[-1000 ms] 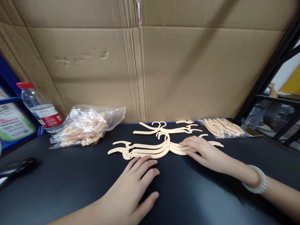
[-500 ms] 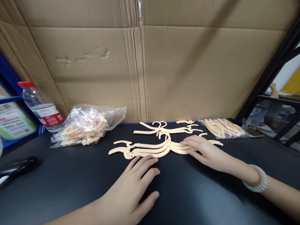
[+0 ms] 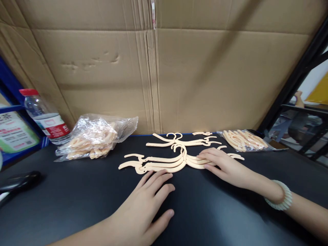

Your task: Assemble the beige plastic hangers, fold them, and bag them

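Note:
Several cream plastic folding clothes hangers (image 3: pixel 164 165) lie nested together on the black table, their hooks meeting in the middle. My left hand (image 3: pixel 147 201) is open with fingers spread, its fingertips at the near edge of the hangers' left arms. My right hand (image 3: pixel 222 164) lies across the right arms of these hangers, thumb on the near side and fingers beyond, covering part of them. Behind this stack lie more folding hangers (image 3: pixel 164 144), with hooks pointing away from me.
At the left sits a clear bag of hanger parts (image 3: pixel 94 140), beside a red-capped bottle (image 3: pixel 51 118). Another bagged set (image 3: pixel 243 139) lies back right, near small cream pieces (image 3: pixel 202 133). A black object (image 3: pixel 20 181) is at left. Cardboard (image 3: pixel 205 68) stands behind the table (image 3: pixel 210 212).

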`<state>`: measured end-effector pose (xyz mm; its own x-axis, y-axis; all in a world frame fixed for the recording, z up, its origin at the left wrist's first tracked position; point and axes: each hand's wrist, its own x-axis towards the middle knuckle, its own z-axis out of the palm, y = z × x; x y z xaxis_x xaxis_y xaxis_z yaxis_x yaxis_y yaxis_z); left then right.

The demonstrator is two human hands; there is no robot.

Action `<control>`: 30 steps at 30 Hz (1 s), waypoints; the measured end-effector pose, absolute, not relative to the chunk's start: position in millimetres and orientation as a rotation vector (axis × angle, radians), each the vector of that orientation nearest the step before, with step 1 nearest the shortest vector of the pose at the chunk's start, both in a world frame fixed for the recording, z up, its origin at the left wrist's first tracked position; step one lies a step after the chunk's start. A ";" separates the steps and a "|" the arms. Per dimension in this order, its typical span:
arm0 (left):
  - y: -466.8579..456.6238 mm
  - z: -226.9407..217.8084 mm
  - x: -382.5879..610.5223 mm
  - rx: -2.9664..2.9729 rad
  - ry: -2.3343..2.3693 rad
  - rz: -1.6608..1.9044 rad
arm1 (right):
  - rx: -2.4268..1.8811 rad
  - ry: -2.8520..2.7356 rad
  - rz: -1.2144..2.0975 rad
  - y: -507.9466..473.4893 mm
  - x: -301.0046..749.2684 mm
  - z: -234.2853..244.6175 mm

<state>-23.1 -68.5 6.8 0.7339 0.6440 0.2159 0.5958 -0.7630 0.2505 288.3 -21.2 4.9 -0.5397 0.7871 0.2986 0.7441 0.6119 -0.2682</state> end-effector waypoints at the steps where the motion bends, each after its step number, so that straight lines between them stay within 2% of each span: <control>1: -68.6 6.6 -22.9 2.768 1.003 0.445 | -1.223 -2.444 0.147 -21.1 288.4 4.6; 16: -69.4 2.5 -22.1 2.765 1.023 0.520 | -1.201 -2.409 -0.013 -3.1 296.8 4.2; 22: -69.3 3.5 -22.0 2.764 0.980 0.583 | -1.404 -2.323 -0.212 45.8 319.8 6.1; 30: -68.8 4.9 -23.1 2.776 0.932 0.603 | -1.710 -2.314 -0.201 104.6 349.6 17.7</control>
